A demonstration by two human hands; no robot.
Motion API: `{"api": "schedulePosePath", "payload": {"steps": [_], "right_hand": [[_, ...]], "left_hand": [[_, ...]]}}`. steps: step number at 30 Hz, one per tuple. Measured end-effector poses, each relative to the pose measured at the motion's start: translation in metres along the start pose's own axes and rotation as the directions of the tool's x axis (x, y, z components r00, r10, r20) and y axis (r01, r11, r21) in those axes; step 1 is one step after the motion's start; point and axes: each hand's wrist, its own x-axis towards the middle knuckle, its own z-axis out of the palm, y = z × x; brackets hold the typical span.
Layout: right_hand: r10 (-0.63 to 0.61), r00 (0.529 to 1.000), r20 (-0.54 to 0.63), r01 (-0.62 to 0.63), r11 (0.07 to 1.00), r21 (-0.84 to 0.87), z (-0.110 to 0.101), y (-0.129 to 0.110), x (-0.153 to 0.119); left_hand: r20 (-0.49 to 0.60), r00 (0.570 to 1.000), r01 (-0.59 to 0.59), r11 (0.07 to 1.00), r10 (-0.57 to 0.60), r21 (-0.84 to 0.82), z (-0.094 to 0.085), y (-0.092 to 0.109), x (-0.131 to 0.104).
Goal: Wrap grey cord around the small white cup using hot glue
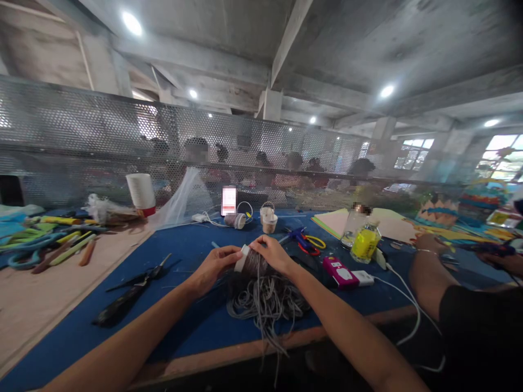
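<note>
Over the blue mat, my left hand [220, 262] pinches the white end of a small paper cup [241, 260] lying on its side. Grey-brown yarn is wound around the cup's wall [254, 264]. My right hand [270, 253] has its fingers closed on the wound yarn at the cup's far side; the fingertips are partly hidden. A strand hangs from the cup into a loose heap of grey yarn [265, 299] below, which spills over the table's front edge. Beyond my hands stand a small yarn-wrapped cup with a handle [268, 220] and another wrapped cup lying on its side [236, 220].
Black-handled pliers [128, 288] lie left; scissors [306, 240] and a magenta power bank [340, 272] with a white cable lie right. A yellow-labelled bottle [365, 242], a lit phone [229, 200] and stacked paper cups [141, 193] stand further back. A co-worker's arm [429, 269] reaches in at right.
</note>
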Motion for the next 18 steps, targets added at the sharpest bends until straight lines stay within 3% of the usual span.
{"api": "schedulePosePath", "payload": {"steps": [11,18], "right_hand": [[-0.102,0.994,-0.033,0.099,0.990,-0.099,0.004,-0.006,-0.007],[-0.167,0.977,-0.136,0.143,0.976,-0.166,0.001,-0.012,-0.007]], "left_hand": [[-0.007,0.999,0.038,0.999,-0.038,-0.016,-0.003,-0.003,0.001],[-0.007,1.000,0.013,1.000,-0.013,-0.002,-0.001,-0.002,-0.001]]}}
